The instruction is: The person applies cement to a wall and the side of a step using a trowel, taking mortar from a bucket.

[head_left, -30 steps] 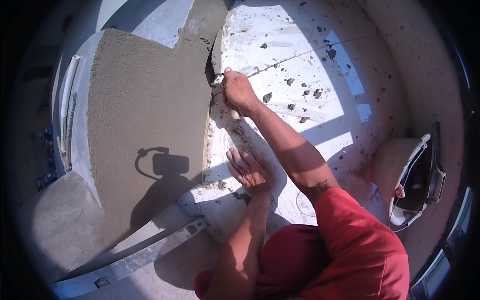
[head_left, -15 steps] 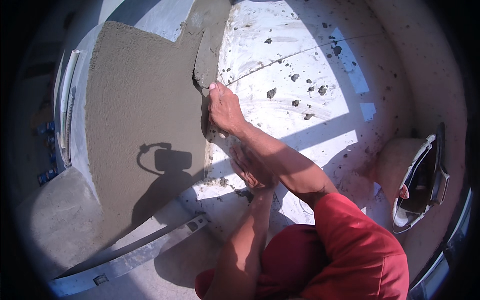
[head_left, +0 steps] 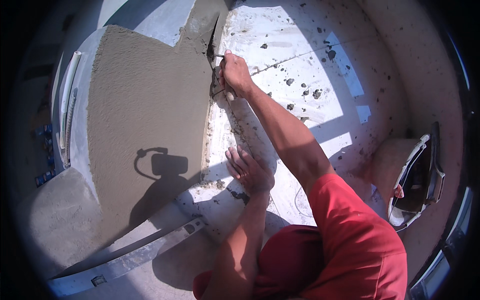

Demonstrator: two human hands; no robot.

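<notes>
My right hand [head_left: 235, 74] is wrapped round the handle of a trowel [head_left: 214, 42]. The blade shows nearly edge-on, at the border between a wide layer of wet grey mortar [head_left: 150, 95] on the left and a white surface [head_left: 295, 65] on the right. Lower down, my left hand [head_left: 251, 172] rests on the white surface with fingers stretched out, holding nothing. My right arm reaches out beyond it. Loose mortar crumbs lie along the border near both hands.
Several mortar clumps [head_left: 317, 93] dot the white surface. At the right is a pale hollow thing like a hard hat [head_left: 395, 162], with a cord. A long metal level [head_left: 145, 255] lies at the lower left, and a white pipe [head_left: 73, 75] at the far left.
My right hand has moved farther away along the mortar's edge with the trowel, whose blade has turned from flat to nearly edge-on. My left hand stays near its place, its fingers now more visible.
</notes>
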